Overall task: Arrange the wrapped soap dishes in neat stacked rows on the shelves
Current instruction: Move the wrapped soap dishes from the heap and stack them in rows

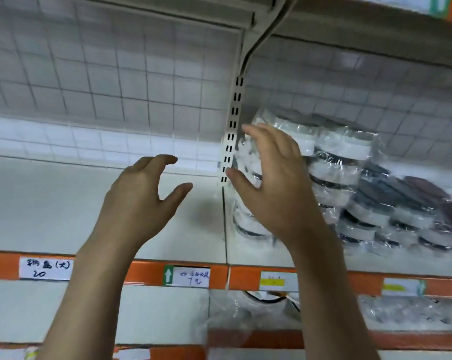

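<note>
Plastic-wrapped soap dishes (342, 162), white with dark rims, stand in stacked rows on the right half of the white shelf (50, 203). The rows slope down to the right, where several darker dishes (422, 188) lie flatter. My right hand (269, 183) is raised in front of the leftmost stack (248, 162), fingers straight and spread, holding nothing; whether it touches the wrap cannot be told. My left hand (147, 188) hovers over the bare left half of the shelf, fingers loosely curved, thumb apart, empty.
A slotted metal upright (231, 131) divides the shelf bays just left of the stacks. A wire-grid back panel (115, 81) stands behind. An orange price strip (147, 274) with paper labels runs along the shelf front. More wrapped items (258, 305) lie on the shelf below.
</note>
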`<move>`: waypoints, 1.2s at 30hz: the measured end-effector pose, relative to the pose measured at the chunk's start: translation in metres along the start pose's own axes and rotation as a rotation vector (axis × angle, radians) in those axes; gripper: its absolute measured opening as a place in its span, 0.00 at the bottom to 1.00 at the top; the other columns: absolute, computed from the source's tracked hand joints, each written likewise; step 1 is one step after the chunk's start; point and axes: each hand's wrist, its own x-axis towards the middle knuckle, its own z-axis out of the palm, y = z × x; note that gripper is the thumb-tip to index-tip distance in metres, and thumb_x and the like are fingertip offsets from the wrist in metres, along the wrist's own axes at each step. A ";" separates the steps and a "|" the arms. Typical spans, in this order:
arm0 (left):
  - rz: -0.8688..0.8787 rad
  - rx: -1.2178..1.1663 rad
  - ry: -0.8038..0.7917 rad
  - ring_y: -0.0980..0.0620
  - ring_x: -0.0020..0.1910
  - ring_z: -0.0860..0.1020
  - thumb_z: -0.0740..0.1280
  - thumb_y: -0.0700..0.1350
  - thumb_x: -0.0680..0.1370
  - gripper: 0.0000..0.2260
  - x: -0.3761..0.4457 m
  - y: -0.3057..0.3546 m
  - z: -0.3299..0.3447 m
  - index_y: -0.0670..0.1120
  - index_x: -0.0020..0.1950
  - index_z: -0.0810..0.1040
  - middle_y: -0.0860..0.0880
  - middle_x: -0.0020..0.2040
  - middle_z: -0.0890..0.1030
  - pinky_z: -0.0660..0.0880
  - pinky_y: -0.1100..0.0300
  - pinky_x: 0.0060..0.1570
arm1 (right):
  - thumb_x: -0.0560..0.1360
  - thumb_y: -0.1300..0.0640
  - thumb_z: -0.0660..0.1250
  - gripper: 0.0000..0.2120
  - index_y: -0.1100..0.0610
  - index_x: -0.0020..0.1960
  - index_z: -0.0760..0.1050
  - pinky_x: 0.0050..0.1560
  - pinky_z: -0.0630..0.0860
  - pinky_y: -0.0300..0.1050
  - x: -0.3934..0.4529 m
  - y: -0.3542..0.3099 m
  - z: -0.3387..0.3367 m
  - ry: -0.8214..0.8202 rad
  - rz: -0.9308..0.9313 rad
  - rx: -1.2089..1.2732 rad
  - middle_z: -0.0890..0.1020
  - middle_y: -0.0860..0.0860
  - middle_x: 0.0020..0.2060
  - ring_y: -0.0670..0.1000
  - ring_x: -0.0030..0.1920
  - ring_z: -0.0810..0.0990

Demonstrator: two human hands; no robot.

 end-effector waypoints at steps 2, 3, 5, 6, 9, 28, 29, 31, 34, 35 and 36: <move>-0.059 0.011 0.001 0.43 0.57 0.76 0.67 0.55 0.74 0.21 -0.013 -0.033 -0.009 0.48 0.65 0.74 0.47 0.62 0.77 0.72 0.51 0.50 | 0.73 0.51 0.64 0.25 0.57 0.69 0.69 0.70 0.58 0.44 -0.006 -0.021 0.029 -0.019 0.010 0.054 0.72 0.54 0.66 0.53 0.69 0.65; -0.087 0.005 0.000 0.44 0.57 0.76 0.67 0.55 0.74 0.20 -0.020 -0.050 -0.015 0.48 0.64 0.75 0.48 0.61 0.77 0.72 0.52 0.50 | 0.73 0.51 0.64 0.25 0.57 0.68 0.69 0.70 0.61 0.46 -0.010 -0.032 0.045 -0.034 0.021 0.082 0.72 0.54 0.65 0.53 0.68 0.66; -0.140 -0.003 -0.017 0.46 0.58 0.75 0.68 0.54 0.75 0.19 -0.033 -0.083 -0.027 0.49 0.64 0.75 0.49 0.61 0.77 0.69 0.55 0.49 | 0.73 0.51 0.64 0.24 0.57 0.67 0.70 0.68 0.64 0.48 -0.018 -0.056 0.079 -0.080 0.057 0.128 0.73 0.53 0.64 0.52 0.67 0.67; -0.156 -0.003 -0.029 0.46 0.58 0.75 0.68 0.53 0.75 0.19 -0.037 -0.093 -0.029 0.49 0.64 0.75 0.49 0.61 0.77 0.69 0.56 0.49 | 0.74 0.51 0.64 0.23 0.56 0.67 0.70 0.68 0.65 0.49 -0.023 -0.062 0.090 -0.111 0.080 0.141 0.73 0.53 0.64 0.52 0.67 0.68; -0.197 0.011 -0.047 0.43 0.57 0.76 0.70 0.50 0.75 0.18 -0.052 -0.144 -0.054 0.46 0.62 0.77 0.47 0.60 0.78 0.70 0.55 0.50 | 0.74 0.51 0.64 0.21 0.55 0.66 0.71 0.68 0.65 0.50 -0.034 -0.101 0.143 -0.246 0.109 0.195 0.73 0.51 0.64 0.50 0.67 0.67; -0.661 0.333 0.124 0.39 0.53 0.77 0.71 0.50 0.74 0.17 -0.149 -0.427 -0.285 0.45 0.60 0.78 0.45 0.57 0.80 0.74 0.49 0.49 | 0.75 0.55 0.67 0.24 0.56 0.70 0.68 0.65 0.60 0.40 0.005 -0.407 0.385 -0.646 -0.215 0.363 0.73 0.51 0.66 0.52 0.67 0.68; -0.677 0.339 0.132 0.39 0.54 0.77 0.71 0.49 0.73 0.16 -0.153 -0.438 -0.293 0.45 0.59 0.78 0.45 0.57 0.80 0.75 0.49 0.49 | 0.75 0.54 0.68 0.24 0.56 0.70 0.68 0.65 0.61 0.41 0.007 -0.420 0.395 -0.664 -0.227 0.371 0.73 0.51 0.65 0.52 0.67 0.68; -0.692 0.356 0.129 0.39 0.53 0.77 0.72 0.48 0.73 0.16 -0.160 -0.461 -0.309 0.44 0.58 0.79 0.45 0.55 0.80 0.76 0.48 0.47 | 0.75 0.54 0.68 0.24 0.55 0.69 0.68 0.65 0.62 0.42 0.010 -0.447 0.415 -0.693 -0.241 0.387 0.74 0.50 0.65 0.52 0.66 0.68; -0.727 0.403 0.120 0.39 0.51 0.77 0.73 0.47 0.73 0.16 -0.167 -0.497 -0.335 0.45 0.58 0.79 0.45 0.54 0.81 0.75 0.49 0.48 | 0.75 0.53 0.68 0.24 0.55 0.69 0.68 0.65 0.63 0.43 0.017 -0.489 0.446 -0.711 -0.258 0.418 0.73 0.49 0.65 0.51 0.66 0.68; -0.731 0.425 0.125 0.39 0.51 0.77 0.73 0.47 0.72 0.16 -0.168 -0.511 -0.344 0.45 0.58 0.79 0.45 0.53 0.81 0.75 0.49 0.47 | 0.75 0.53 0.68 0.25 0.55 0.69 0.68 0.66 0.63 0.44 0.021 -0.505 0.457 -0.710 -0.261 0.437 0.73 0.49 0.65 0.51 0.66 0.68; -0.732 0.439 0.129 0.38 0.51 0.78 0.73 0.47 0.72 0.16 -0.168 -0.526 -0.354 0.44 0.57 0.79 0.44 0.52 0.81 0.76 0.49 0.47 | 0.75 0.53 0.68 0.25 0.55 0.69 0.68 0.66 0.63 0.46 0.025 -0.520 0.469 -0.709 -0.265 0.456 0.73 0.49 0.65 0.51 0.66 0.68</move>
